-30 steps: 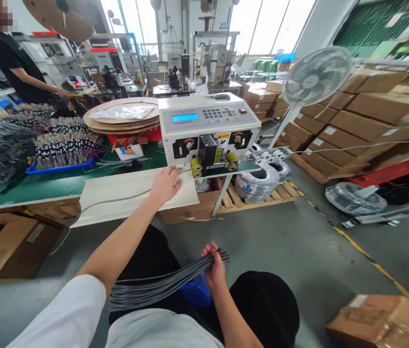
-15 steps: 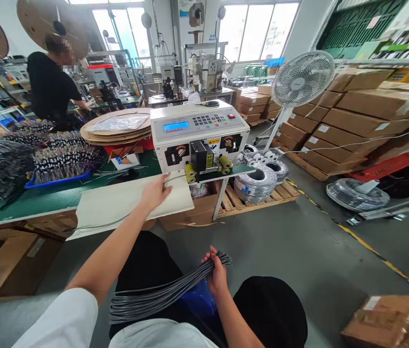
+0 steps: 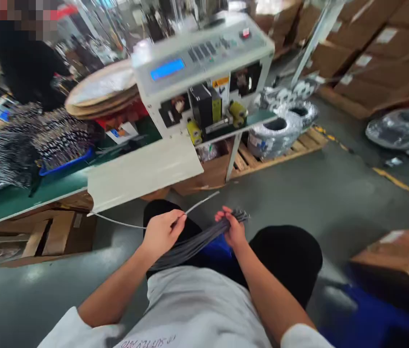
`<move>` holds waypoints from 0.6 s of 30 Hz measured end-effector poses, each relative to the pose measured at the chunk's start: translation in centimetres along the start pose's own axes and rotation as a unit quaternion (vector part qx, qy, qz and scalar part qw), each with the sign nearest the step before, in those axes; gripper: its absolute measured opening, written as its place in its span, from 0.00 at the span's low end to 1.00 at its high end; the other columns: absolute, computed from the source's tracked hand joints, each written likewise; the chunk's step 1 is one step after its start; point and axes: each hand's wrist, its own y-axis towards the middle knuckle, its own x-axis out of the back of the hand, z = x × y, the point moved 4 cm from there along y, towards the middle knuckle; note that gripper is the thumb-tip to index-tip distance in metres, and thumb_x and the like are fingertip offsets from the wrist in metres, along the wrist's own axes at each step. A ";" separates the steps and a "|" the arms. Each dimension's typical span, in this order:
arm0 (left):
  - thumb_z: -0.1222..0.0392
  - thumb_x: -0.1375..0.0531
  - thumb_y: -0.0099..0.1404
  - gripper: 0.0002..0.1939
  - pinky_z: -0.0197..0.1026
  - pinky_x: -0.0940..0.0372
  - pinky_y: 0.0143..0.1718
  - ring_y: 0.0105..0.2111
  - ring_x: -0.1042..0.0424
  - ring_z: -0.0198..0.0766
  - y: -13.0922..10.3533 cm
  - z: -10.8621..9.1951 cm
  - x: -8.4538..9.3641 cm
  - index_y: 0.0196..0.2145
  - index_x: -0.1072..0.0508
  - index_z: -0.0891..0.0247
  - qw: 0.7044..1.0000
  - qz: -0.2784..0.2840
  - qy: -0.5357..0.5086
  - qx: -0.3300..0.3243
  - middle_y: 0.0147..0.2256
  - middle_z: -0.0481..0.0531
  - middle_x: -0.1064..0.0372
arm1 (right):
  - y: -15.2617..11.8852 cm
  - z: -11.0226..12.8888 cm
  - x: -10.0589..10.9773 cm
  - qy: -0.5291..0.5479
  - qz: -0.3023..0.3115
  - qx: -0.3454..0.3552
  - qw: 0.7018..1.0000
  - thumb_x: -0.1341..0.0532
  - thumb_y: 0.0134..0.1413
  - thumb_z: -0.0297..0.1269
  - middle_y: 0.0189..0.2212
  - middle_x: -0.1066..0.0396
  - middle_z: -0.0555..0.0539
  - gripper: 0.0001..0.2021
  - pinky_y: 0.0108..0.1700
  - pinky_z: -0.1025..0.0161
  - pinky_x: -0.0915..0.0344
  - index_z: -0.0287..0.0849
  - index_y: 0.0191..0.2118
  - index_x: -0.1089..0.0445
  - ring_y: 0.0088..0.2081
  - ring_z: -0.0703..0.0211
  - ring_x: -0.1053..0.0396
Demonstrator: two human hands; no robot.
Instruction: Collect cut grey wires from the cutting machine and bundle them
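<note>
My left hand [image 3: 164,233] is closed on a single grey cable [image 3: 201,202], whose short end sticks out to the upper right while the rest trails left past the corner of the paper sheet. Over my lap, my right hand [image 3: 233,229] grips a bundle of grey cables [image 3: 200,245] near their ends; the bundle runs left beneath my left forearm. Beyond my hands stands a white wire-cutting machine [image 3: 204,72] with a blue display and yellow-green rollers. The cream paper sheet [image 3: 144,174] slopes down from below the rollers over the bench edge.
On the green bench [image 3: 63,189], a blue tray [image 3: 67,163] of cable pieces sits beside a grey cable heap [image 3: 1,154]. Wire coils [image 3: 269,138] rest on a pallet at right. Cardboard boxes [image 3: 400,256] stand at the lower right and under the bench.
My left hand has drawn back from the machine's rollers towards my lap, bringing the single cable off the paper sheet. My right hand still holds the bundle. The view has tilted down.
</note>
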 end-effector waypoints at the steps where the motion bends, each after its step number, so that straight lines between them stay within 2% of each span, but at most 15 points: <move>1: 0.50 0.50 0.71 0.15 0.36 0.41 0.30 0.27 0.30 0.33 -1.1 -0.6 -1.6 0.39 0.26 0.57 0.999 0.025 -0.024 0.008 0.28 0.46 0.27 | -0.4 0.0 -0.1 -0.002 0.008 -0.001 1.000 0.28 0.40 0.41 0.29 0.21 0.48 0.18 0.39 0.56 0.25 0.44 0.40 0.25 0.32 0.54 0.23; 4: 0.50 0.49 0.71 0.14 0.35 0.42 0.27 0.24 0.32 0.32 -2.9 -1.6 -5.8 0.38 0.27 0.58 0.991 0.083 -0.100 0.040 0.25 0.46 0.28 | -1.9 -0.2 -0.3 -0.007 0.036 0.005 0.999 0.29 0.42 0.43 0.31 0.20 0.49 0.17 0.44 0.51 0.26 0.47 0.41 0.25 0.35 0.52 0.22; 7: 0.51 0.48 0.70 0.13 0.35 0.40 0.28 0.26 0.32 0.31 -3.4 -1.7 -8.3 0.38 0.27 0.59 0.978 0.119 -0.162 0.050 0.29 0.46 0.26 | -3.7 -0.4 -0.5 -0.012 0.050 0.011 0.999 0.30 0.43 0.46 0.33 0.20 0.48 0.18 0.48 0.47 0.27 0.48 0.41 0.25 0.35 0.51 0.22; 11: 0.52 0.46 0.69 0.12 0.35 0.39 0.30 0.28 0.32 0.32 -3.5 -1.3 -9.6 0.36 0.27 0.59 0.972 0.132 -0.184 0.056 0.29 0.45 0.27 | -5.1 -0.4 -0.5 -0.008 0.065 0.024 0.998 0.30 0.42 0.48 0.34 0.20 0.48 0.18 0.50 0.44 0.28 0.47 0.39 0.25 0.38 0.49 0.22; 18: 0.53 0.45 0.68 0.10 0.35 0.40 0.30 0.27 0.33 0.32 -3.2 -0.7 -10.8 0.34 0.28 0.60 0.969 0.136 -0.192 0.073 0.28 0.45 0.29 | -4.7 -0.1 -0.3 -0.003 0.074 0.028 0.997 0.29 0.41 0.49 0.35 0.19 0.47 0.19 0.48 0.45 0.27 0.47 0.39 0.24 0.38 0.49 0.22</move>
